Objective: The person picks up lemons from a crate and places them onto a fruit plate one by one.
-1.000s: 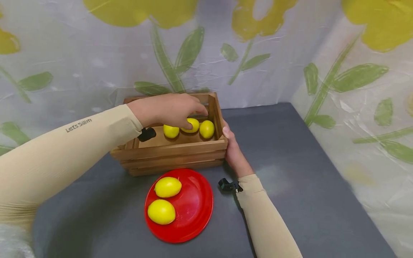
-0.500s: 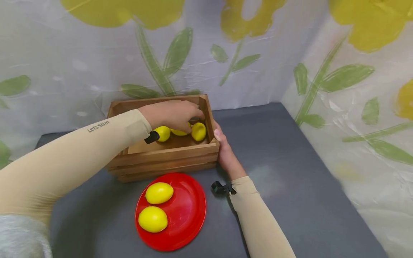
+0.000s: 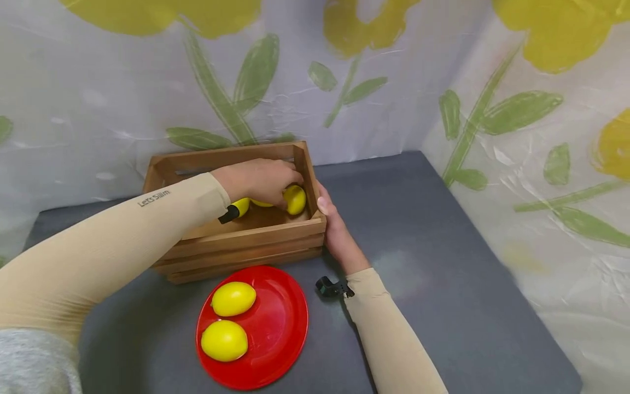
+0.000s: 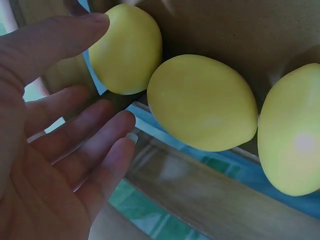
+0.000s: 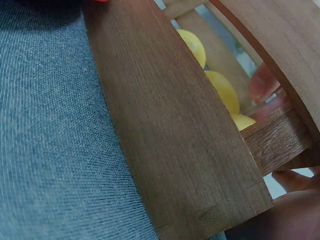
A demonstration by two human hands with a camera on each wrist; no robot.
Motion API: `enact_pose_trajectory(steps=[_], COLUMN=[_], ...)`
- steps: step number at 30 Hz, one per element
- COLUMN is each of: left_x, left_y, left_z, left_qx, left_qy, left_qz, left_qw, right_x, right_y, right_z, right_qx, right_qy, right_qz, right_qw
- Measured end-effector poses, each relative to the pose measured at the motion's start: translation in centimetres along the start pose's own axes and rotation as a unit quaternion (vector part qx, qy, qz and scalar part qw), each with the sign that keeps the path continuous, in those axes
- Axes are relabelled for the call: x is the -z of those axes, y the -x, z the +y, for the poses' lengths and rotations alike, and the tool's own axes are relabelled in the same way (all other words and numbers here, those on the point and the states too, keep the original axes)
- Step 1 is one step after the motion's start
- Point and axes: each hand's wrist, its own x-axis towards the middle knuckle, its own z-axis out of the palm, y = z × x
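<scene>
My left hand inside wooden crate, fingers spread, thumb at end lemon near crate's right edge. Two more lemons beside it. My right hand against crate's right end; fingers hidden, can't tell grip. Plate lemons near red plate's left edge.

Three lemons lying in a wooden crate
The left hand is showing near them, the right hand is holding the crate's end; a blue counter is spreading alongside.
</scene>
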Motion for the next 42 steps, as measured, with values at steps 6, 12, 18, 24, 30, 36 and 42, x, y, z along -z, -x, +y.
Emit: enact_pose_trajectory(steps=[6,12,18,24,30,36,42], left_x=[-0.4,-0.8,-1.3,-1.6,-1.9,-2.1,-2.2], left_y=[-0.5,-0.8,-1.0,-1.2,-1.7,-2.1,-2.2], left_z=[0.2,0.2,0.3,0.3,0.2,0.0,-0.1], left_qx=[0.012,0.030,0.034,0.039,0.042,0.041,0.036], left_qy=[-0.009,-0.021,-0.026,-0.018,-0.015,-0.017,-0.019], left_qz=[-0.012,-0.021,-0.022,-0.025,-0.028,-0.028,-0.028], left_qw=[0.9998,0.9991,0.9988,0.9988,0.9986,0.9986,0.9988], right_x=[-0.1,-0.2,-0.3,-0.2,0.0,0.3,0.3], right_y=[0.1,0.0,-0.1,-0.2,-0.2,-0.3,-0.3], right_z=[-0.2,-0.2,-0.1,0.0,0.0,0.1,0.0], right_qx=[0.007,0.008,0.007,0.016,0.019,0.018,0.019], right_qy=[0.006,0.007,0.006,0.009,0.015,0.020,0.021], right_qz=[-0.001,-0.003,-0.003,-0.004,-0.002,-0.001,-0.004], right_qw=[1.000,1.000,1.000,1.000,1.000,1.000,1.000])
